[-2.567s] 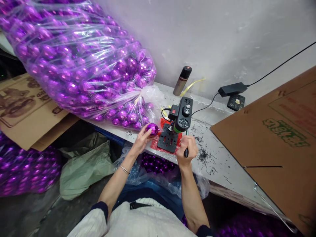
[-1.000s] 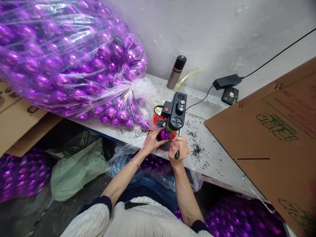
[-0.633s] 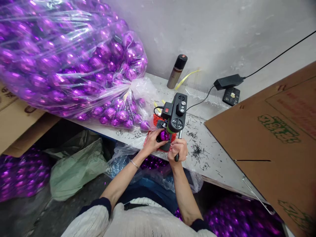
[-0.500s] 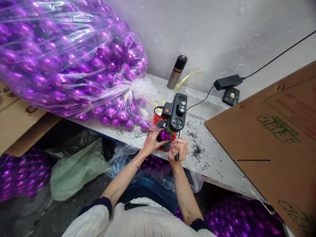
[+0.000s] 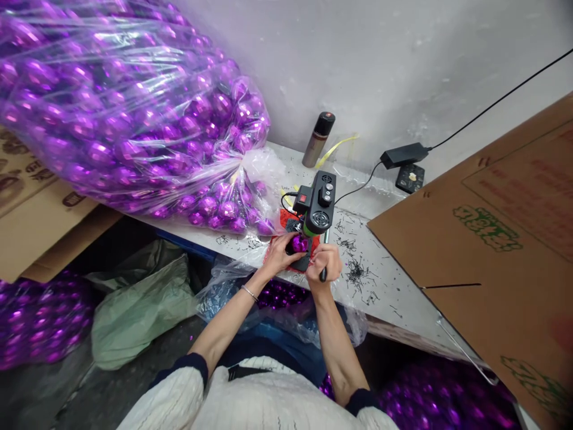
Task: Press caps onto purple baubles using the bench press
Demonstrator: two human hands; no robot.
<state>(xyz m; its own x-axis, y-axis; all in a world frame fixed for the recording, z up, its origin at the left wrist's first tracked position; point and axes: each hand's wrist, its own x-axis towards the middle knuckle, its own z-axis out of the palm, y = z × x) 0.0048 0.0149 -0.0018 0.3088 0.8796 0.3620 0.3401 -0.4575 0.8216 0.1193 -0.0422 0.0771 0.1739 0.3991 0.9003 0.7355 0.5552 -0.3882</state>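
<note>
Ball (image 5: pixel 299 243), beside the drill (image 5: pixel 319 205) seconds ago, now sits under it, left hand (image 5: pixel 278 253) cupping it, right hand (image 5: pixel 326 261) fisted on the lever (image 5: pixel 324 263) (drilling under way, likely).

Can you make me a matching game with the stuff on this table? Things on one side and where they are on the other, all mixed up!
Things:
1. purple ball
2. spray can
3. big bag of purple balls
4. lever handle

Places:
A. standing by the wall
B. in the right hand
C. lying on the table's left side
D. under the small drill press, held by the left hand

Pairs: 1-D, 2-A, 3-C, 4-B
</note>
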